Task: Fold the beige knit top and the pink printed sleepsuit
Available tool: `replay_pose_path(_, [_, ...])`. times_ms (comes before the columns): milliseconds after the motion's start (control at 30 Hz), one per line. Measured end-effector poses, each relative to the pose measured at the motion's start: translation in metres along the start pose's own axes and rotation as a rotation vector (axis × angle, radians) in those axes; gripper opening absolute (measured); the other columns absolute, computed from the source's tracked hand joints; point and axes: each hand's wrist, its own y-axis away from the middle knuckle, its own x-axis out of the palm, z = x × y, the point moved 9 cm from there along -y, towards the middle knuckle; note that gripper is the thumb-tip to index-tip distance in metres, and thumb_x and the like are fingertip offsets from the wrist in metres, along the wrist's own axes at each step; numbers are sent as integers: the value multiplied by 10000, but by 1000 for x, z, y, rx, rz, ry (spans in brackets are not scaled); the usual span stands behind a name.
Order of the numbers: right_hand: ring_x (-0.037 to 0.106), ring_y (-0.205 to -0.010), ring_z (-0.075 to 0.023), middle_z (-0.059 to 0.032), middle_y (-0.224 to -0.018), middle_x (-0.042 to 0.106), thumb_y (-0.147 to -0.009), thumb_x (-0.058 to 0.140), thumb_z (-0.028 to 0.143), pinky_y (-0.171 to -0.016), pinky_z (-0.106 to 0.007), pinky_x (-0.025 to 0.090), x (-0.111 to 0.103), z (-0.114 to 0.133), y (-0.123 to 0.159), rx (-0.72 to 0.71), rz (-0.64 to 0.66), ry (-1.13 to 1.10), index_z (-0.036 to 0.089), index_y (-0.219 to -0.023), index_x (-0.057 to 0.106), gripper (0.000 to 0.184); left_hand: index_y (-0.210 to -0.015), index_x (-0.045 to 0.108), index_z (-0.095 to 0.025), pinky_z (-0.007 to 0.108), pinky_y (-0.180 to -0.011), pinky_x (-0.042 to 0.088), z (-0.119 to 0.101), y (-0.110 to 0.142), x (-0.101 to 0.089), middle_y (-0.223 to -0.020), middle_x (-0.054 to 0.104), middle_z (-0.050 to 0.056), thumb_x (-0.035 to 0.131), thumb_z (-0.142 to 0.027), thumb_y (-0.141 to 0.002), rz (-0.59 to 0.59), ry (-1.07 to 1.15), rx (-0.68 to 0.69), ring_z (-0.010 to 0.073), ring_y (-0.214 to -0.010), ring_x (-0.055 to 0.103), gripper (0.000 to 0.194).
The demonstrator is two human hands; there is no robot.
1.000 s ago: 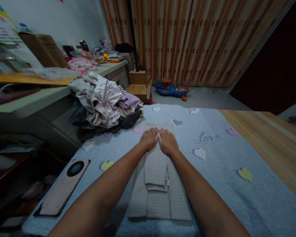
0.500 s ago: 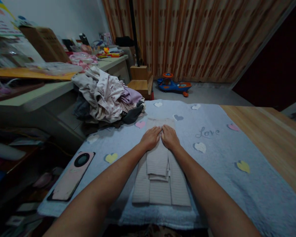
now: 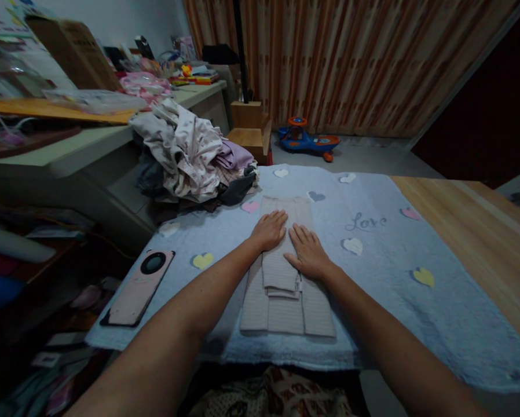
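A folded beige ribbed garment (image 3: pixel 286 307) lies lengthwise on a pale blue blanket (image 3: pixel 373 313) printed with felt hearts. My left hand (image 3: pixel 268 230) rests flat on the garment's upper part, near its left edge. My right hand (image 3: pixel 307 252) lies flat on the same cloth, lower and to the right, with its fingers spread. Neither hand grips anything. A narrower folded layer sits on top of the garment, and a small white tag (image 3: pixel 299 284) shows at its edge.
A heap of crumpled clothes (image 3: pixel 190 156) lies at the blanket's far left corner, beside a cluttered white desk (image 3: pixel 69 153). A pink phone-shaped pad (image 3: pixel 137 288) lies on the blanket's left. A wooden table surface (image 3: pixel 481 243) runs along the right. A ride-on toy (image 3: pixel 308 139) stands on the floor beyond.
My hands, earlier side by side with fingertips almost touching, have slid apart, the right one moving down and to the right. The view has tilted, so the room sits higher in the frame.
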Motion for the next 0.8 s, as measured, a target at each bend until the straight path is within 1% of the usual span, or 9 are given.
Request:
replay_pose_path(67, [91,-1515,-320,-143,-1644,133,-921,413,621,-1196,-536,116,2,4,13,1,11,0,141,-1554,278,806,-1495,386,-202,534,-1183,235,-1,1,-5,-1588,356,73,356,-351,-973,-18,-11,-15,257,-1477,278,544])
replay_pose_path(133, [87,-1515,-323,-138,-1645,131,-916,403,650,-1193,-556,100,2,7,21,5,10,-3,155,-1554,283,817,-1463,436,-203,587,-1195,159,-6,4,-12,-1561,404,82,365,-324,-970,-56,-40,-9,269,-1478,274,512])
replay_pose_path(200, [93,-1514,-321,-132,-1645,142,-916,397,654,-1192,-563,96,2,8,25,13,-1,-6,159,-1551,293,812,-1416,494,-189,579,-1210,104,-16,10,-19,-1540,436,91,364,-261,-965,-90,-68,43,261,-1484,263,474])
replay_pose_path(233, [97,-1513,-319,-128,-1644,150,-916,399,652,-1192,-561,98,2,8,25,16,-10,-8,159,-1550,296,809,-1396,514,-177,551,-1218,113,-21,15,-20,-1536,441,95,361,-229,-960,-89,-69,80,251,-1484,264,465])
replay_pose_path(300, [106,-1512,-315,-128,-1641,170,-913,409,648,-1194,-556,101,2,8,25,17,-32,-9,156,-1552,287,815,-1381,525,-155,469,-1215,200,-31,26,-16,-1534,442,103,359,-186,-946,-45,-32,132,225,-1470,301,466])
replay_pose_path(367, [113,-1512,-310,-130,-1638,186,-911,414,647,-1197,-551,97,2,7,24,14,-51,-9,152,-1555,278,823,-1395,503,-146,401,-1181,296,-37,40,-9,-1529,448,110,366,-175,-931,20,32,132,199,-1436,365,485])
replay_pose_path(433, [120,-1511,-307,-131,-1637,191,-911,412,646,-1199,-545,94,2,7,24,10,-62,-8,152,-1551,286,818,-1418,470,-150,395,-1167,323,-40,54,-4,-1534,439,115,364,-177,-925,57,71,107,192,-1429,379,505])
replay_pose_path(600, [135,-1510,-296,-149,-1631,197,-932,378,627,-1199,-537,104,-1,10,27,-5,-66,-5,129,-1539,311,788,-1470,392,-147,429,-1196,265,-45,76,-2,-1589,341,127,393,-250,-938,62,49,52,220,-1482,281,542])
replay_pose_path(800, [129,-1513,-285,-157,-1632,180,-951,366,571,-1208,-517,99,-1,17,41,-41,-32,-1,93,-1540,297,762,-1480,385,-119,409,-1211,225,-48,78,-3,-1599,313,141,413,-267,-941,36,7,65,238,-1491,254,561])
